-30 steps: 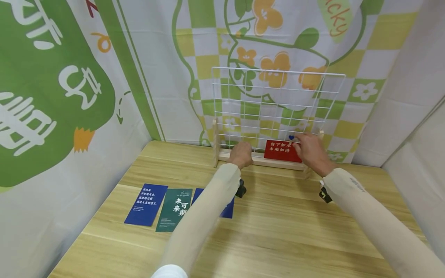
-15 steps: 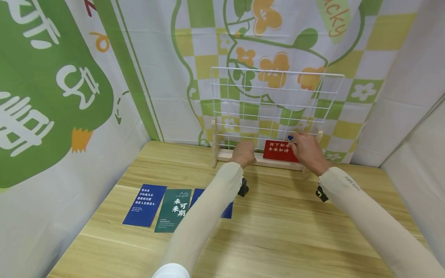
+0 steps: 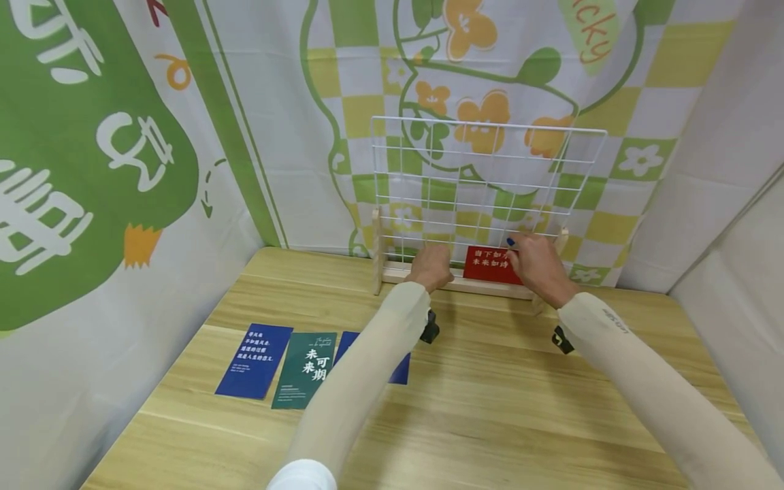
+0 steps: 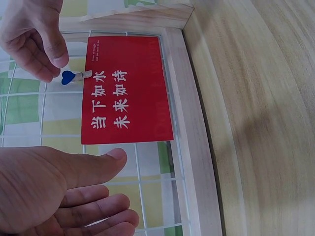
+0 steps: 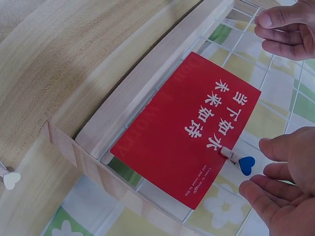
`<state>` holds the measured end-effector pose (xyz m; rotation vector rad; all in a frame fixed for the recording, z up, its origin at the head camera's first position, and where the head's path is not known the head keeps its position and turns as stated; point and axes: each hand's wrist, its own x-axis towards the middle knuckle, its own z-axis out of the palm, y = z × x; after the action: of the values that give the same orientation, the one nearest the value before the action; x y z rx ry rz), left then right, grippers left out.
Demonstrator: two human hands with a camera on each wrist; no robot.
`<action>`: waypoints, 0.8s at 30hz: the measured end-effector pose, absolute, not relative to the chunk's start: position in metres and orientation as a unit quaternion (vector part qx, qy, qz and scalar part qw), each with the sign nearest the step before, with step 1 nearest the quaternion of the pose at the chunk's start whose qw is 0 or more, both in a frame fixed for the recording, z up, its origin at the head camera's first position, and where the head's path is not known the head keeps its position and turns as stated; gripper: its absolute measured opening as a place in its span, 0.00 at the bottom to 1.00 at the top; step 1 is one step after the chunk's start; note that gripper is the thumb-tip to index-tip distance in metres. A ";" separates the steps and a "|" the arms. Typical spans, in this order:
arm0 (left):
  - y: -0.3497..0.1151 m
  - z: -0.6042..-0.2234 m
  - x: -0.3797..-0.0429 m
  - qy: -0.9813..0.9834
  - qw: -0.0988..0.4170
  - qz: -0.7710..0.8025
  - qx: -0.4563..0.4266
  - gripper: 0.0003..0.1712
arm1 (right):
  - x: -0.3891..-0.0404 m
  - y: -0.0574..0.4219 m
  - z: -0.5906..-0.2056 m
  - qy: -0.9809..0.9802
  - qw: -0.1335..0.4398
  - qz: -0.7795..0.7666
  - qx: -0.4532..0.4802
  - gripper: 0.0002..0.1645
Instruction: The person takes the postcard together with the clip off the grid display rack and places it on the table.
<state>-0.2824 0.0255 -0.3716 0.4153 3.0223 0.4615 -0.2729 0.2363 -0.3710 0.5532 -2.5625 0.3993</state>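
A red card (image 3: 493, 264) with white characters hangs low on the white wire grid (image 3: 490, 173), long side level. A small wooden clip with a blue heart (image 5: 246, 165) grips its upper edge. My right hand (image 3: 539, 267) is beside that clip; in the right wrist view its thumb and fingers stand apart on either side of the heart, not closed on it. My left hand (image 3: 431, 267) is in front of the grid at the card's left edge. In the left wrist view the left thumb (image 4: 101, 167) and loosely bent fingers hold nothing.
The grid stands in a wooden base (image 3: 484, 287) at the table's back, before a patterned curtain (image 3: 355, 88). On the table (image 3: 490, 422) lie a blue card (image 3: 254, 361), a green card (image 3: 304, 371) and another blue card (image 3: 400, 371), partly under my left arm. A white heart (image 5: 11, 180) shows in the right wrist view.
My left hand has shifted slightly right, towards the red card. My right hand has moved a little left by the clip. The card stays in place on the grid.
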 end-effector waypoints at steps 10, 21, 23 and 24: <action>0.029 -0.372 -0.284 0.979 0.016 0.153 0.135 0.17 | -0.274 0.236 -0.372 -0.938 0.238 0.152 0.202 0.12; 0.036 -0.372 -0.286 0.980 0.006 0.147 0.135 0.09 | -0.273 0.234 -0.374 -0.952 0.209 0.137 0.175 0.19; 0.037 -0.372 -0.287 0.980 0.006 0.149 0.132 0.09 | -0.274 0.234 -0.374 -0.954 0.208 0.133 0.172 0.18; 0.038 -0.372 -0.288 0.980 0.003 0.146 0.132 0.09 | -0.274 0.234 -0.374 -0.954 0.208 0.133 0.172 0.18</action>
<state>-0.2877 0.0378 -0.3724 0.4132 3.0741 0.4579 -0.2740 0.2339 -0.3742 0.4780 -2.6548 0.3702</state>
